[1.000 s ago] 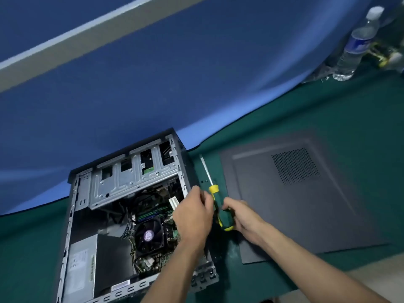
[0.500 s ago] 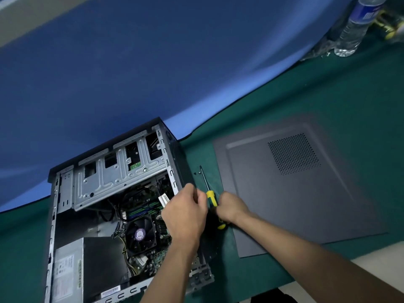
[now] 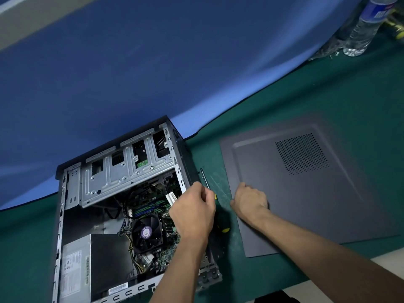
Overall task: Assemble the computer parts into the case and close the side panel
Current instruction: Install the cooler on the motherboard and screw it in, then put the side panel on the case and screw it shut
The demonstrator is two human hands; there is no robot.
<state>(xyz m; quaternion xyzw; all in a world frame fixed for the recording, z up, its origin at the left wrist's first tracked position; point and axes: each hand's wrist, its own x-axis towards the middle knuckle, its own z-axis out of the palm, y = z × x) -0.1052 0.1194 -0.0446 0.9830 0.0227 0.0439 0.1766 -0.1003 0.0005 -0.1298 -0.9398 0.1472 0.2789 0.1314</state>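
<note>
Head view, worktop: green mat, blue backdrop behind.
Case: open, near left.
Side panel: flat, right; right hand grips its left edge.
Left hand: curled; contents hidden.
Screwdriver: partly hidden.

The scene is lit dimly and evenly, with a cool blue-green cast; the light source itself cannot be seen. Soft, faint shadows are cast on the green table mat below the left hand and the right hand. A mild sheen is seen on the grey side panel, without harsh glare. Strong wide-angle distortion is present: the table's far edge is bent into a curve against the blue backdrop. The far edge of the panel is smeared by motion blur, and the water bottle at the upper right corner is stretched and soft. The inside of the computer case is rendered more sharply, though its lower corners are dark.
</note>
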